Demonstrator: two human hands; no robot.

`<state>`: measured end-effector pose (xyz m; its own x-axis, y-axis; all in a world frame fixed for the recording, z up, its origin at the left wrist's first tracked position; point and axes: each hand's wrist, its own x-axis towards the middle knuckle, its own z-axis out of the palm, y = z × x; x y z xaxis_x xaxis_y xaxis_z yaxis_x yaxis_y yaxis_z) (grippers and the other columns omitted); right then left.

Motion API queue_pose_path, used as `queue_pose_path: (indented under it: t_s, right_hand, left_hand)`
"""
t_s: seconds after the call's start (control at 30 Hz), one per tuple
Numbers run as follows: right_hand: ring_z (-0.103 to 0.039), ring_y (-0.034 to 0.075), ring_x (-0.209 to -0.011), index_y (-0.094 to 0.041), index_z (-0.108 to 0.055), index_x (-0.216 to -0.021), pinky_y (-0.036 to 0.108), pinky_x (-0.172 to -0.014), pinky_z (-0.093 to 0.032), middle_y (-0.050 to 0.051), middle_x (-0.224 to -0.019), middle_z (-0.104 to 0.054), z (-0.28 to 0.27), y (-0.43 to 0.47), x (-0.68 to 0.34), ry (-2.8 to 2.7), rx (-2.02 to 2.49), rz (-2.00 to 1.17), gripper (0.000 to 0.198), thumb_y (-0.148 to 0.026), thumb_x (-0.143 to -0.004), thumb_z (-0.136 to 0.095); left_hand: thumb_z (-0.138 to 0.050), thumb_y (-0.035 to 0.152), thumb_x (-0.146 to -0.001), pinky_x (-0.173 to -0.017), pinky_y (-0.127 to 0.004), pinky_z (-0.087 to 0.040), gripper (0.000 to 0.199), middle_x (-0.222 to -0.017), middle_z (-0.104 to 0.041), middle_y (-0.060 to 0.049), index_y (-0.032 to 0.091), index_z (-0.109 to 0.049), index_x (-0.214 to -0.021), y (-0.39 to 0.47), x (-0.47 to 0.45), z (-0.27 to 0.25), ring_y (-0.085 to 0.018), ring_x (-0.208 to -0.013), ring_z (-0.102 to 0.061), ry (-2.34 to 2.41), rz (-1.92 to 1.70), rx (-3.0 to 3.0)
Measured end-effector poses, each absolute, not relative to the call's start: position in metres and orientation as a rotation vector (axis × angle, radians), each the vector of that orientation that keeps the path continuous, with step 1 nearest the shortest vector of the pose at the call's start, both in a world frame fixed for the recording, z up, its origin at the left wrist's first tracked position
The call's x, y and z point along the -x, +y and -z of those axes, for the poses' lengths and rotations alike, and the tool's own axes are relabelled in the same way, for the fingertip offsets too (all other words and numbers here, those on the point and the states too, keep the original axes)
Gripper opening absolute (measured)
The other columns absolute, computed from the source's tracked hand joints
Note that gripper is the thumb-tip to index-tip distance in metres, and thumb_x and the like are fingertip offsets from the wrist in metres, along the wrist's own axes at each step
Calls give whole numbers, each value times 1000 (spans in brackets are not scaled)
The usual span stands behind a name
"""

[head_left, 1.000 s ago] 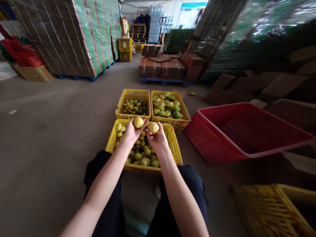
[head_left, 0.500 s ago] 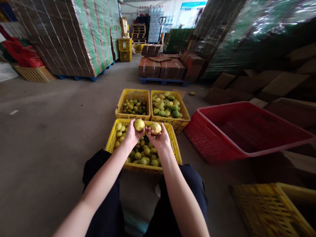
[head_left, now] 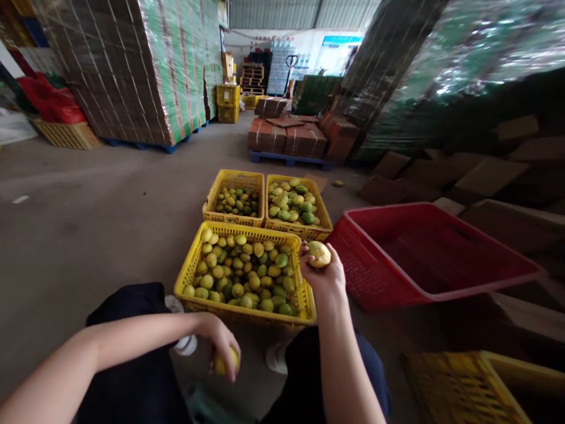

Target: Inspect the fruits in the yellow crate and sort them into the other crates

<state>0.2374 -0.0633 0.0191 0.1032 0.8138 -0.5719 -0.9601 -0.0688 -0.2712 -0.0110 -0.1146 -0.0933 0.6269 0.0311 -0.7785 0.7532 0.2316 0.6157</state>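
Observation:
Between my knees, in front of the near crate, my left hand (head_left: 223, 347) is closed around a yellow lemon (head_left: 226, 360) and hangs low above the floor. My right hand (head_left: 324, 274), palm up, grips a larger pale yellow lemon (head_left: 318, 254) at the right rim of that crate. The near yellow crate (head_left: 244, 318) holds many lemons (head_left: 255, 282), yellow to green. Behind it stand two more yellow crates: the left one (head_left: 233, 219) has small greenish fruit, the right one (head_left: 329, 231) bigger yellow and green fruit.
A big red crate (head_left: 375, 277) stands tilted at the right, near flattened cardboard (head_left: 489, 176). Another yellow crate (head_left: 445, 383) is at the lower right. Farther off are stacked cardboard on a blue pallet (head_left: 286, 160) and a wrapped pallet stack (head_left: 168, 76). A single fruit (head_left: 338, 184) lies on the floor.
My hands have parted. The left has come down and toward me with its lemon, out of the crate area; the right has moved right and lower with its own. The view has tilted up slightly.

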Motion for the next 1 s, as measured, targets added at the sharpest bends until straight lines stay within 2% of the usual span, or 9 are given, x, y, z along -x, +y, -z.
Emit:
queue_pose_path:
  t_s: [0.1,0.17,0.23,0.33,0.53,0.63,0.73,0.87,1.0]
  right_hand:
    - [-59,13,-59,-17,-56,-109,14,-34,-44,5,-80,-62,-20,-67,-239,285,764,-1468,26,-36,-98,-41]
    - [-58,13,-59,-18,-56,-108,13,-34,-44,4,-79,-61,-22,-70,-242,290,767,-1453,24,-35,-98,-42]
    - [-58,12,-58,-18,-56,-107,13,-34,-43,4,-79,-61,-23,-73,-245,290,766,-1434,23,-34,-98,-43]
    - [-58,12,-58,-17,-56,-106,12,-34,-43,4,-78,-62,-23,-76,-249,310,776,-1419,23,-34,-98,-43]
    - [-62,14,-57,-17,-58,-101,17,-40,-51,5,-73,-65,-18,-83,-252,298,876,-1383,22,-33,-99,-43]
    - [-65,15,-57,-18,-57,-94,21,-45,-56,4,-68,-66,1,-87,-244,234,1066,-1368,18,-30,-99,-45]
    - [-62,14,-50,-20,-54,-90,19,-41,-49,-1,-61,-63,39,-95,-231,164,1312,-1411,13,-29,-98,-51]
    - [-58,15,-45,-20,-55,-97,22,-40,-48,-3,-57,-59,91,-96,-224,154,1728,-1533,9,-28,-94,-57]
    - [-56,14,-46,-17,-58,-98,23,-40,-49,-3,-60,-58,109,-54,-244,-112,1893,-1337,11,-23,-90,-62]
  left_hand:
    - [-84,17,-68,-37,-22,-47,21,-66,-66,2,22,-73,-85,-67,25,82,-16,-50,-63,997,242,-1201]
    - [-79,30,-79,-39,-18,-47,31,-76,-69,-1,22,-70,-108,-17,34,54,-12,-53,-62,1117,-284,-1133]
    - [-69,39,-88,-56,-21,-58,45,-97,-70,-8,17,-61,-127,32,44,25,-12,-65,-68,1194,-691,-991]
    - [-57,46,-96,-73,-28,-62,55,-119,-66,-14,16,-46,-140,70,61,14,-15,-75,-73,1275,-858,-877]
    - [-47,39,-97,-79,-30,-59,30,-107,-75,-8,18,-60,-114,20,70,115,-17,-84,-74,1559,-159,-1252]
    - [-49,31,-94,-84,-33,-56,22,-101,-75,-10,15,-65,-96,-18,61,164,-24,-98,-72,1624,-18,-1378]
    - [-49,31,-94,-93,-38,-50,26,-99,-74,-12,15,-67,-86,-41,51,190,-30,-107,-68,1663,54,-1506]
    - [-46,24,-95,-100,-37,-44,28,-114,-73,-11,18,-66,-114,-52,44,201,-28,-116,-65,1742,111,-1734]
    - [-38,18,-96,-91,-32,-47,42,-117,-73,-12,16,-55,-135,-56,42,204,-24,-108,-69,1811,121,-1918]
